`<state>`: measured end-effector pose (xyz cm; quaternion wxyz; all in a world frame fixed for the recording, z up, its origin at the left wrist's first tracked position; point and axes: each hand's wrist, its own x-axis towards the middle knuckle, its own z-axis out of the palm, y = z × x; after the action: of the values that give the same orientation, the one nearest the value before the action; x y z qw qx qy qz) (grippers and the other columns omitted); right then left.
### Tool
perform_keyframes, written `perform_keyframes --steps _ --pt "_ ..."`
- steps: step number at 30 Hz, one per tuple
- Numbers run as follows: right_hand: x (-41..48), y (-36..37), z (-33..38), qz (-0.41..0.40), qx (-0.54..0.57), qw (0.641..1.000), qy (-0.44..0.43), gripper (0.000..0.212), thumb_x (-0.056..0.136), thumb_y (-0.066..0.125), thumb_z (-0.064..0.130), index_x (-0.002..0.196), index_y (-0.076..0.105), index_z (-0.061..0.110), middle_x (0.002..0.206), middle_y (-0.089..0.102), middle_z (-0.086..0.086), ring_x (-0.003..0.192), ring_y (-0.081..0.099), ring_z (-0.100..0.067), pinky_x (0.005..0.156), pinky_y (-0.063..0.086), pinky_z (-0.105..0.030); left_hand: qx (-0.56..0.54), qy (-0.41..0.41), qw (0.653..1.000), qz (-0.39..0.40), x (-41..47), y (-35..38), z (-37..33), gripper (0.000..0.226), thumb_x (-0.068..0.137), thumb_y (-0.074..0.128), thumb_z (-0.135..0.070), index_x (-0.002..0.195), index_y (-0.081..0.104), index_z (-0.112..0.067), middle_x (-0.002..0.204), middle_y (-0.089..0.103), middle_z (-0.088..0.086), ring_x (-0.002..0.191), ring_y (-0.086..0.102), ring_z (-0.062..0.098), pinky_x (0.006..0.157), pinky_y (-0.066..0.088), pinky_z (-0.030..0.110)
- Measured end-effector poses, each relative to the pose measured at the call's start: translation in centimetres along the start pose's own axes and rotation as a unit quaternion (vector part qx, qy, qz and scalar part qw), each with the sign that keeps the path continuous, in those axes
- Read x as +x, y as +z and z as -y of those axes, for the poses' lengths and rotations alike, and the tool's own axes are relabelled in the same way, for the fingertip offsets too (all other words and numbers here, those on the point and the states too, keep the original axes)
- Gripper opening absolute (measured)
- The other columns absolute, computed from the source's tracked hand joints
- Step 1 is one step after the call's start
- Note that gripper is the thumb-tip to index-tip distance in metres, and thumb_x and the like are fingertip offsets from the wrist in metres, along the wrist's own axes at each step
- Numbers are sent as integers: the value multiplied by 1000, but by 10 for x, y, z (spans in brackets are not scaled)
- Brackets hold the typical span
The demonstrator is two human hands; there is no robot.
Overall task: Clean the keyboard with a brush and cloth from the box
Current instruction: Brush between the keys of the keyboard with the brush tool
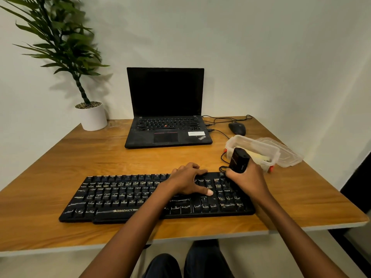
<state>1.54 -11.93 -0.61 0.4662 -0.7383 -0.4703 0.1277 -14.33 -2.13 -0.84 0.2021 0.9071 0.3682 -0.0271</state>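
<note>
Keyboard: black keyboard [140, 197], marked ZEBRONICS on its front edge, lay flat near the front of the wooden desk [60, 157], keys streaked with pale dust.
Left hand: left hand [190, 182] lay palm down on the right-centre keys, fingers spread flat, gripping nothing; thumb tip sat beside the arrow cluster.
Right hand: right hand [246, 178] was closed around a black block-shaped brush [239, 160], held upright over the keyboard's right rear corner by the number pad. Bristle end hidden in the fist; could not tell whether it touched the keys.
Box: clear plastic box [261, 147] stood open just behind the right hand, something pale yellow inside, possibly the cloth, not certain. Orange clips showed at its ends.
Lid: clear lid [287, 155] lay against the box's right side.
Laptop: black laptop [166, 117] stood open at the desk's rear centre, screen dark.
Mouse: dark mouse [237, 128] sat right of the laptop, behind the box, cable trailing.
Plant: potted plant [93, 117] in a white pot occupied the rear left corner.
</note>
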Motion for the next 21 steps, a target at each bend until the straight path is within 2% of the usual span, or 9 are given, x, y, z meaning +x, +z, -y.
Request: perform_keyframes --steps 2,3,6,9,11,14,16,19,21 --pt "-4 -4 -2 18 82 996 43 25 74 69 10 91 51 15 79 63 -4 76 62 -23 69 53 -42 1 2 1000 1 -1 0 0 80 81 61 -55 148 25 -31 154 20 1 139 22 26 112 18 44" --pt "-2 -5 -2 3 85 995 47 28 74 69 11 96 53 15 82 64 -3 79 63 -23 71 53 -42 2 4 1000 2 -1 0 0 80 81 61 -55 148 25 -30 154 20 1 139 21 26 112 17 44" --pt "3 -5 -3 -39 -10 999 15 40 73 70 20 109 53 16 91 61 2 90 58 -20 80 49 -37 4 4 1000 4 0 -1 0 80 81 61 -55 148 24 -30 154 20 1 139 21 26 111 17 45" --pt "-7 -6 -9 13 45 998 34 25 75 71 16 93 55 20 89 64 -1 88 62 -21 80 53 -44 4 1 1000 1 0 0 0 80 81 60 -56 148 24 -30 154 20 1 139 21 25 112 18 44" --pt "-11 -9 -9 19 86 995 43 24 75 70 12 91 54 21 88 63 -3 87 64 -23 76 54 -41 3 2 1000 1 0 0 0 80 81 60 -56 148 24 -30 154 21 0 139 21 25 112 18 44" --pt "-4 -7 -2 -31 -16 999 -18 33 74 71 17 101 52 16 83 59 2 83 58 -19 74 51 -36 7 3 1000 2 0 0 -1 81 81 60 -57 148 24 -30 153 21 0 138 22 25 111 18 43" --pt "-7 -4 0 -13 -39 999 -26 35 76 71 18 102 48 19 84 57 4 82 55 -16 77 50 -35 7 1 1000 1 1 0 -1 81 81 60 -57 148 24 -31 153 22 -1 138 23 25 111 19 43" --pt "-14 -9 -7 16 46 998 29 25 77 69 12 96 53 10 84 63 -2 77 63 -17 72 56 -40 5 2 1000 1 1 0 0 81 81 60 -57 148 24 -30 153 23 -1 137 23 25 111 19 43" --pt "-12 -11 -6 -3 80 996 38 26 78 67 9 99 53 9 82 62 -3 73 64 -15 63 55 -33 4 4 1000 1 1 1 1 81 81 60 -56 148 24 -30 153 23 0 137 24 25 111 19 43"
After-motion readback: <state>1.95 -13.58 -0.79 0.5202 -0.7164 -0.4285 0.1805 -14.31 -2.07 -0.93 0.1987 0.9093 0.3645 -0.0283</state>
